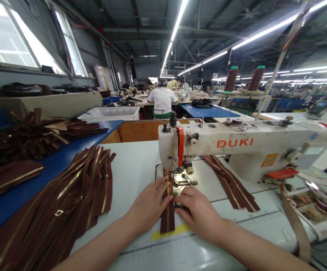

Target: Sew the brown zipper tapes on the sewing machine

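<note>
A brown zipper strip (pixel 167 220) with a metallic line of teeth lies lengthwise under the needle area of a white sewing machine (pixel 203 141). My left hand (pixel 149 203) holds the strip down, its fingers and thumb resting on the cloth just in front of the presser foot. Close to the strip's right edge, my right hand (pixel 200 212) is closed with curled fingers beside the metal needle plate (pixel 184 180). What its fingertips grip, if anything, is hidden. The strip's near end sticks out toward me, over a yellow mark (pixel 156 236) on the table.
A pile of brown zipper strips (pixel 67 195) covers the table's left side; more strips (pixel 231 184) lie behind the needle. At right is a tray (pixel 307 207) of small parts. Thread cones (pixel 231 79) stand behind the machine. A person in a white shirt (pixel 162 99) sits ahead.
</note>
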The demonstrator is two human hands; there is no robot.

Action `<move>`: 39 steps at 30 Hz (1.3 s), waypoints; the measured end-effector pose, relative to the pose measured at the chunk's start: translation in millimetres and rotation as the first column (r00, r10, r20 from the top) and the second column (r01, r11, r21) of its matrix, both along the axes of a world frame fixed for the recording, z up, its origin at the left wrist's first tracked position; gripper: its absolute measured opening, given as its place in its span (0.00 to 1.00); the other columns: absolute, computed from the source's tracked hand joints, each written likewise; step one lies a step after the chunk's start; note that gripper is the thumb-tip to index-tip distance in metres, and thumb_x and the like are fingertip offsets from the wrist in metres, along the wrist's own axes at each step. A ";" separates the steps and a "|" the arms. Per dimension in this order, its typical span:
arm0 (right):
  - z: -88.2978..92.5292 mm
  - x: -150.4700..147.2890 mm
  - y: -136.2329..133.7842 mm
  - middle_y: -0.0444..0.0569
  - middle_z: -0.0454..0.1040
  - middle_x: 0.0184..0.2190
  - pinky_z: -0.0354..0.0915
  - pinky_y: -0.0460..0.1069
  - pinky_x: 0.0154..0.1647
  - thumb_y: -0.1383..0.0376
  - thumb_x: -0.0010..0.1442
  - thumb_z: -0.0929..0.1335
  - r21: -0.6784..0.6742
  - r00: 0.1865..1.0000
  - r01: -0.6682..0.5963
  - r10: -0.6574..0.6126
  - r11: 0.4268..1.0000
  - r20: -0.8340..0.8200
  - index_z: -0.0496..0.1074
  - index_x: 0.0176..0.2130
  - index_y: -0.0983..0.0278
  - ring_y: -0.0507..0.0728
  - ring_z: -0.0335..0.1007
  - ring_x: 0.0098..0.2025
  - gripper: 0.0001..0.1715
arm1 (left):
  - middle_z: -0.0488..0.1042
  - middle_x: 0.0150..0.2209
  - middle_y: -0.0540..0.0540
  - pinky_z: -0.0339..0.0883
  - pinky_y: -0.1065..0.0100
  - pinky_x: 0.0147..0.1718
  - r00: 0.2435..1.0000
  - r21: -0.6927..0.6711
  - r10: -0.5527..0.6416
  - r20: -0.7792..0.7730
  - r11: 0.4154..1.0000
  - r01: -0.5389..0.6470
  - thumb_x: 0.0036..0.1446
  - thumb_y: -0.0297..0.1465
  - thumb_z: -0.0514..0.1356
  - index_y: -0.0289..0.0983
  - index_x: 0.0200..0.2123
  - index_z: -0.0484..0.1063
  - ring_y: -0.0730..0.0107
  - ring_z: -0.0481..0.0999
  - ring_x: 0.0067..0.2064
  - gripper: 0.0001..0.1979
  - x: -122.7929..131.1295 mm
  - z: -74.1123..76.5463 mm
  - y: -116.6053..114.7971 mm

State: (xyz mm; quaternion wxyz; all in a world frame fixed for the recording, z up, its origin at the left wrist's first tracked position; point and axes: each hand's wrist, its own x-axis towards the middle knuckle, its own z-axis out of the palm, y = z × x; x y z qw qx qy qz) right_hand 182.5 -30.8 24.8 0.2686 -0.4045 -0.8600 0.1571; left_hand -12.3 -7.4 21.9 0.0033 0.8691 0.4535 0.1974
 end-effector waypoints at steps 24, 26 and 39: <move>5.2 0.1 6.7 0.50 0.69 0.35 0.62 0.53 0.46 0.72 0.59 0.64 0.073 0.992 0.054 -0.062 0.996 0.108 0.72 0.39 0.64 0.59 0.62 0.42 0.09 | 0.68 0.57 0.39 0.60 0.54 0.57 0.993 -0.052 -0.019 0.116 0.998 0.025 0.63 0.34 0.49 0.36 0.57 0.63 0.57 0.66 0.58 0.20 -1.9 -8.0 -3.9; 7.0 -2.6 8.7 0.50 0.69 0.36 0.62 0.54 0.46 0.72 0.60 0.63 0.082 0.988 0.054 -0.065 0.995 0.137 0.72 0.39 0.65 0.59 0.62 0.42 0.09 | 0.68 0.57 0.38 0.60 0.54 0.57 0.993 -0.058 -0.014 0.114 0.998 0.021 0.63 0.34 0.49 0.35 0.56 0.63 0.57 0.67 0.58 0.20 -1.7 -7.5 -4.6; 1.5 -9.8 18.8 0.50 0.69 0.35 0.63 0.53 0.45 0.73 0.60 0.63 0.146 0.991 0.040 -0.058 0.988 0.124 0.71 0.40 0.66 0.58 0.63 0.40 0.10 | 0.69 0.56 0.40 0.63 0.57 0.55 0.997 0.102 -0.069 -0.031 0.992 0.072 0.64 0.29 0.48 0.37 0.54 0.65 0.60 0.66 0.58 0.17 -1.7 -8.2 -2.6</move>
